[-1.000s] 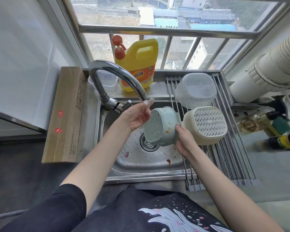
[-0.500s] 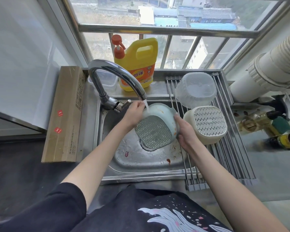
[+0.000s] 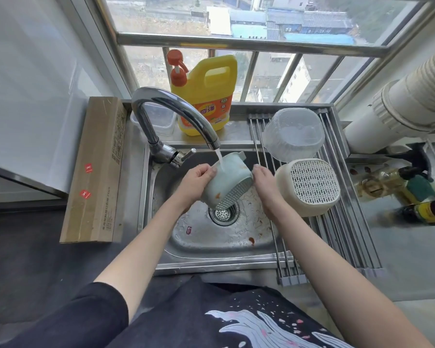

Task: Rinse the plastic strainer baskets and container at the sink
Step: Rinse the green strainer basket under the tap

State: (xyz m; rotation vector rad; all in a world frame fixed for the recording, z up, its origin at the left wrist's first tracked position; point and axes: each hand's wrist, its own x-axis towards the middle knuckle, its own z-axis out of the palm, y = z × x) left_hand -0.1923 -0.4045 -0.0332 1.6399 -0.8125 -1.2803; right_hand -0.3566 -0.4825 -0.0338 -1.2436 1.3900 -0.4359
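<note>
A pale blue strainer basket (image 3: 226, 183) with orange stains is tilted on its side over the sink (image 3: 211, 249), its perforated bottom facing lower right. Water from the chrome faucet (image 3: 176, 114) runs onto its upper wall. My left hand (image 3: 199, 178) grips the basket's left rim. My right hand (image 3: 264, 183) presses against its right side. On the drying rack (image 3: 337, 237) a cream strainer basket (image 3: 309, 187) lies upside down, and behind it a clear plastic container (image 3: 293, 134) also lies upside down.
A yellow detergent bottle (image 3: 206, 94) with an orange pump stands behind the faucet, next to a small clear tub (image 3: 161, 119). A long cardboard box (image 3: 96, 169) lies left of the sink. Bottles (image 3: 412, 194) crowd the right ledge under a white duct (image 3: 399, 106).
I have turned the blue basket: its perforated bottom faced me half a second ago, and now its side wall is up under the water. Both hands moved with it.
</note>
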